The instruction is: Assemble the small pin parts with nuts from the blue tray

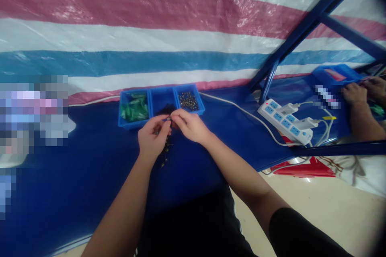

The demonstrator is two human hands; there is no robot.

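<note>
My left hand (153,135) and my right hand (190,125) meet just in front of the blue three-part tray, fingertips pinched together. Between them shows a small shiny metal part (169,118), too small to name exactly. Several loose small brass-coloured parts (166,151) lie on the blue tabletop by my left fingers. In the tray's left compartment sit green translucent pieces (134,109). Dark, thin pieces (165,109) lie in the middle one, partly hidden by my hands. Small metal fittings (188,100) fill the right compartment.
A white power strip (285,120) with plugs and cables lies to the right. Blue metal frame bars (301,28) rise beside it. Beyond them another person's hands (356,94) are near a blue bin (336,74). A striped plastic sheet (181,20) hangs behind the table.
</note>
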